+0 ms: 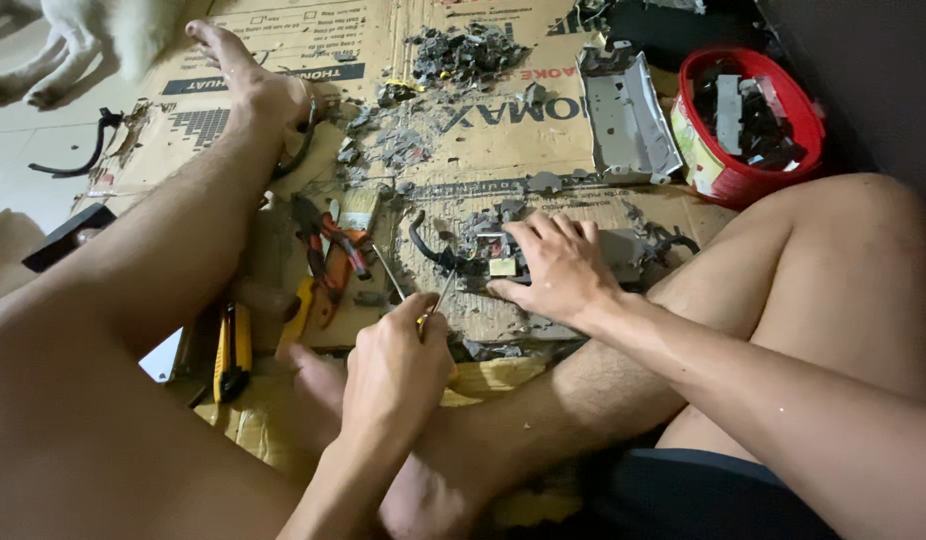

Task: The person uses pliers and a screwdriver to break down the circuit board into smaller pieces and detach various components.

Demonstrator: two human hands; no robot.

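Here my left hand (398, 365) is closed in a fist around a thin metal screwdriver with a yellowish handle (435, 300), and its slim shaft runs up and to the right, out of my fist, toward the small dark broken-up electronic part with a pale square block on top (495, 262). That part lies just ahead and to the right of the tool's tip, on the flattened brown cardboard sheet (283, 40) between my knees. The tip looks to be close to its near-left edge; whether it touches I cannot tell. My right hand (558, 270) is spread flat over the part, fingers pressing down on its far side and thumb along the near edge, so it pins rather than wraps it. The right hand is the nearer one, resting on the part; the left reaches it only through the tool.

The screwdriver's long axis slants from lower left to upper right, roughly in line with the gap under my right thumb. A black curved cable (423, 242) loops out of the part's left end, just above the shaft.

To the left lie red-handled pliers (328, 245) and a yellow utility knife (231, 350), well apart from both hands. A red round plastic tub of dark scraps (748, 115) stands at the far right, beside a grey metal bracket (628, 115).
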